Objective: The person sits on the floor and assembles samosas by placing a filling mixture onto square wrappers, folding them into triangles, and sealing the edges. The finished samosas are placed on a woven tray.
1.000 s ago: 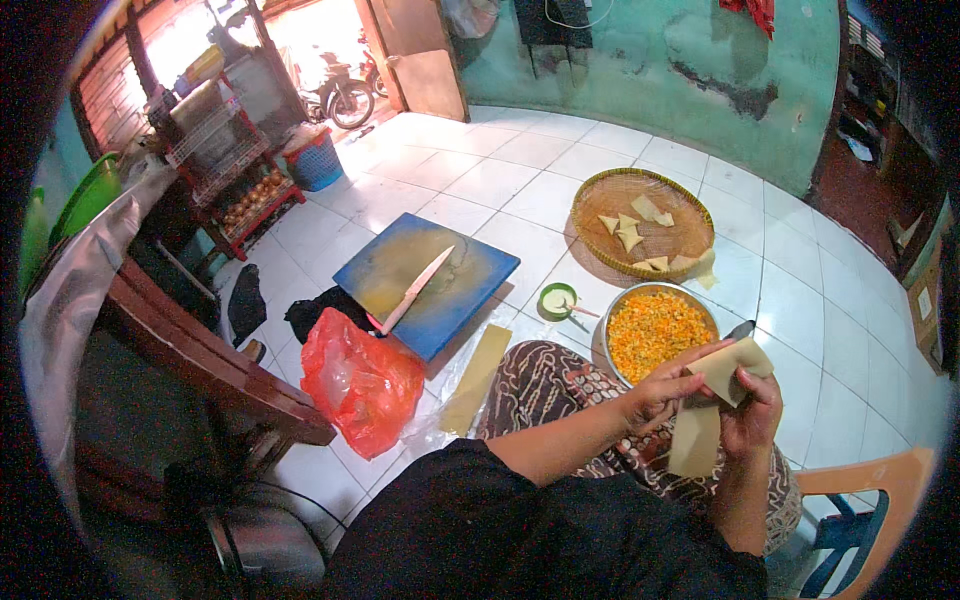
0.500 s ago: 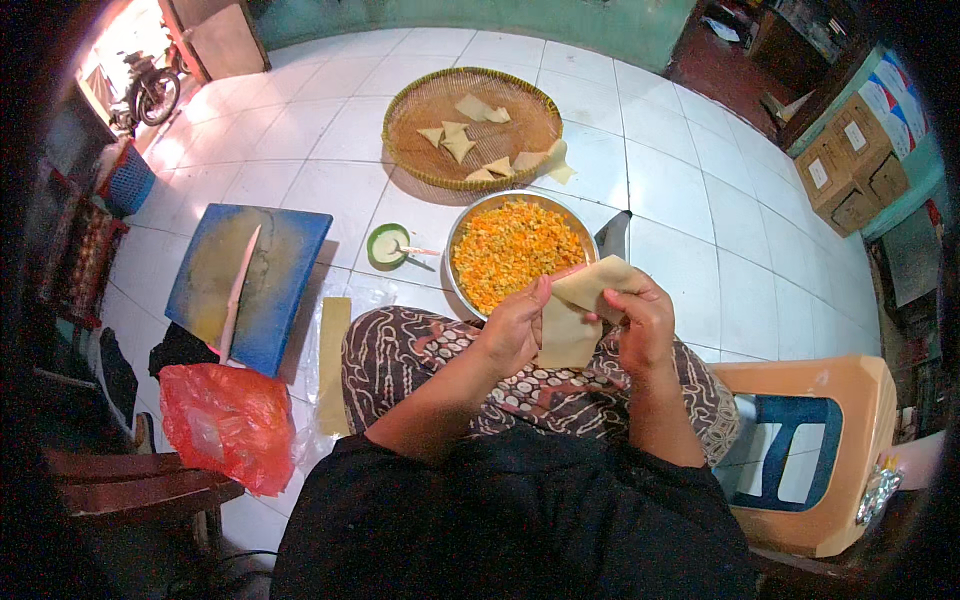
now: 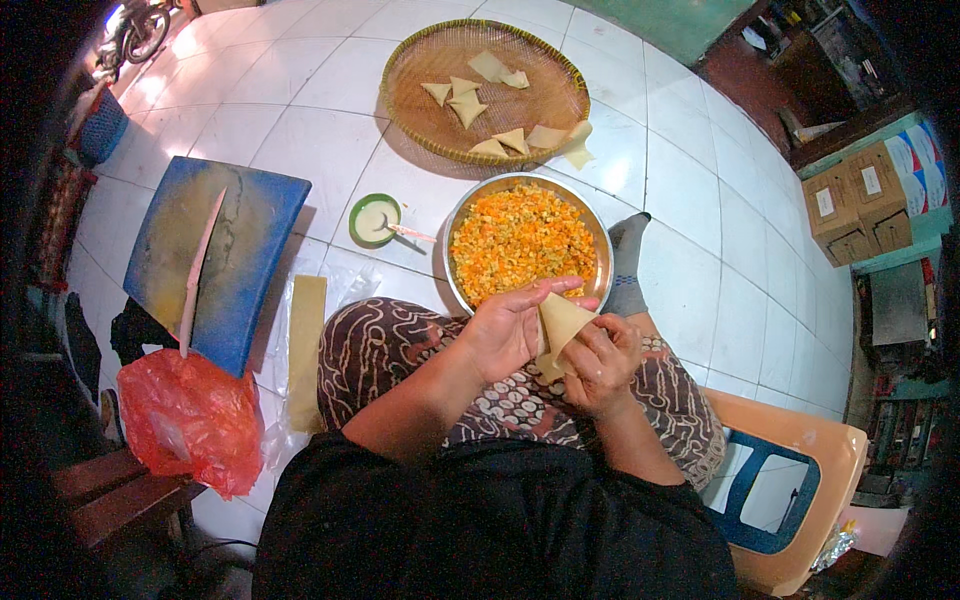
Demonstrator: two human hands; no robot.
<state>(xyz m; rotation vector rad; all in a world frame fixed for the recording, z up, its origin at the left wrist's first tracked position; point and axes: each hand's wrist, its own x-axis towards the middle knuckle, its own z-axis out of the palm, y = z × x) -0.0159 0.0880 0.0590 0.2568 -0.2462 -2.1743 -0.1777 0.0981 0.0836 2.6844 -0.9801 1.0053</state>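
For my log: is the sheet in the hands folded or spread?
Folded: the sheet forms a cone between left hand and right hand.

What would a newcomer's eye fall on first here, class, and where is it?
The diced orange and yellow mixture stands out first, filling a round metal bowl just beyond the patterned lap. Over the lap, the right hand grips a pale dough sheet shaped into a cone, with the left hand against it. At left, a crumpled red plastic bag lies by the near edge of a blue cutting board.
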